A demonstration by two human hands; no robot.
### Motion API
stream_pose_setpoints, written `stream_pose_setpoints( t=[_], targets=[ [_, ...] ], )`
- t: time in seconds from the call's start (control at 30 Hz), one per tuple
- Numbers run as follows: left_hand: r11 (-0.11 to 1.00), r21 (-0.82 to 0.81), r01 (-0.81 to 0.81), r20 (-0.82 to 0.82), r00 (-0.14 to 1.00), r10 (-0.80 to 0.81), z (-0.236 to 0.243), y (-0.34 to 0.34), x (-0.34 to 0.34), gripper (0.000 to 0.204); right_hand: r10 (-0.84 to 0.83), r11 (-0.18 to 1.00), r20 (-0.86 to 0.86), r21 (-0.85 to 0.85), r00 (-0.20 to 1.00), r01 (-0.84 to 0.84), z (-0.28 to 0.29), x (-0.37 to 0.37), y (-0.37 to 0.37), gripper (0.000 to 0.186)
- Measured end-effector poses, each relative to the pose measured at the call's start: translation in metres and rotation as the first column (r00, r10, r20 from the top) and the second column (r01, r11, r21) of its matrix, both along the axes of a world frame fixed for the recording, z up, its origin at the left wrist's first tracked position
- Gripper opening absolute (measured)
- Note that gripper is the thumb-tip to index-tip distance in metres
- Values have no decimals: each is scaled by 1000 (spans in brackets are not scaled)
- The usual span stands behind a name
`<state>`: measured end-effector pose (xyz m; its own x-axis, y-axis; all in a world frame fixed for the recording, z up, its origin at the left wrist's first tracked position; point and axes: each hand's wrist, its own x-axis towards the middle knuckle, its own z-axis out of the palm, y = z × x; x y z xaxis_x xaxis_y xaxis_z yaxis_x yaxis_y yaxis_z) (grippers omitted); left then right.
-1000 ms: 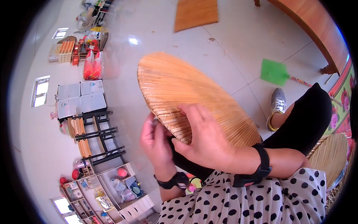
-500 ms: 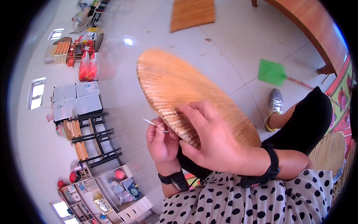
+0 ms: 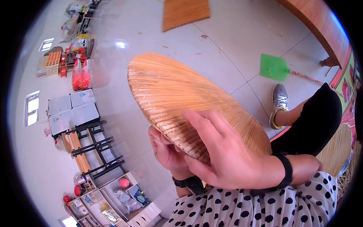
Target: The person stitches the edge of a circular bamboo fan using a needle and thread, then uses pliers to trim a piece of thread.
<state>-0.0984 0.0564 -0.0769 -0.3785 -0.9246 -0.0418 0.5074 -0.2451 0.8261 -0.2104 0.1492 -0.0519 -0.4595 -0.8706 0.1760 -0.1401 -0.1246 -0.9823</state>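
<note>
A tan palm-leaf fan (image 3: pixel 177 89) with fine radiating ribs tilts in front of me above my lap. White stitches run along its near-left rim. My right hand (image 3: pixel 234 159) grips the fan near that rim, its fingers laid across the upper face and the thumb down at the edge. Below and behind the same rim is my left hand (image 3: pixel 166 153), its fingers curled together. The fan partly covers those fingertips, so what they pinch cannot be made out. Both wrists wear black straps.
On the tiled floor lie a wooden board (image 3: pixel 185 15) and a green fly swatter (image 3: pixel 274 67), near my shoe (image 3: pixel 280 102). A wooden table (image 3: pixel 321 30) stands far right. Another woven piece (image 3: pixel 334 151) is at my right. Shelves (image 3: pixel 87 204) and folded black-framed furniture (image 3: pixel 92 149) line the left.
The white strand with a thin tip that showed in my left fingers is now out of sight. My left hand has moved in closer behind the rim. The view has shifted slightly.
</note>
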Motion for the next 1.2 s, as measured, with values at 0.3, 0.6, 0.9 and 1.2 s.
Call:
stream_pose_setpoints(
  t=[0.3,0.6,0.9,1.2],
  targets=[
    [974,-154,-168,110,976,186,-9,-14,17,19,6,991,32,-133,999,-1,-2,0,-4,61],
    [993,-117,-30,-58,998,23,-5,-21,6,20,36,999,-18,-4,999,-37,-3,-7,-1,65],
    [959,-260,111,183,981,-64,3,-21,0,20,106,993,-116,71,988,-98,3,-11,1,64],
    [913,-300,277,204,953,-223,6,-51,12,22,128,976,-210,200,969,-85,14,-30,1,55]
  ],
)
